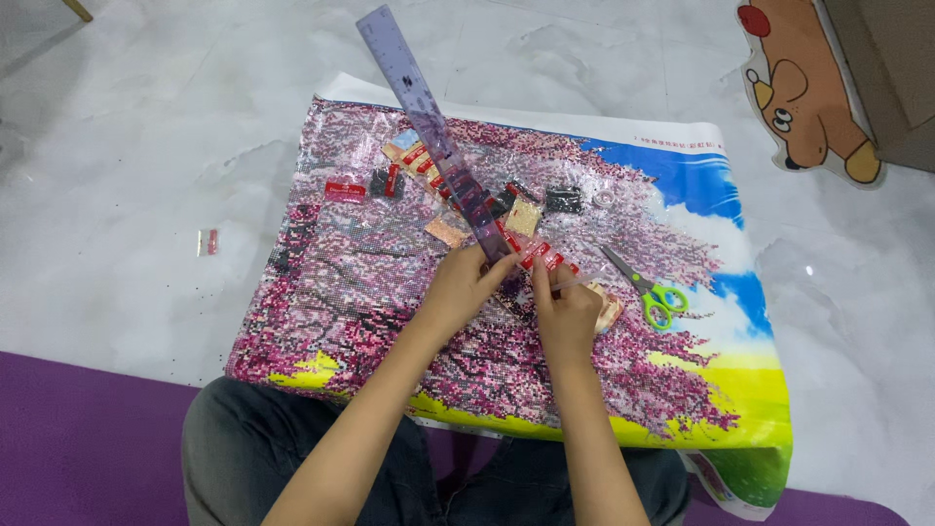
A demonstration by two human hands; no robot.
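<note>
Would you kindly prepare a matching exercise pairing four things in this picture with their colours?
Things:
1. ruler
2. scissors handles
3. mat
4. floor

Colours:
A. pale grey marble
B. translucent purple
C. bright green
D. solid purple

Pairs: 1-B, 2-C, 3-D, 4-A. The left hand grips the ruler's lower end.
</note>
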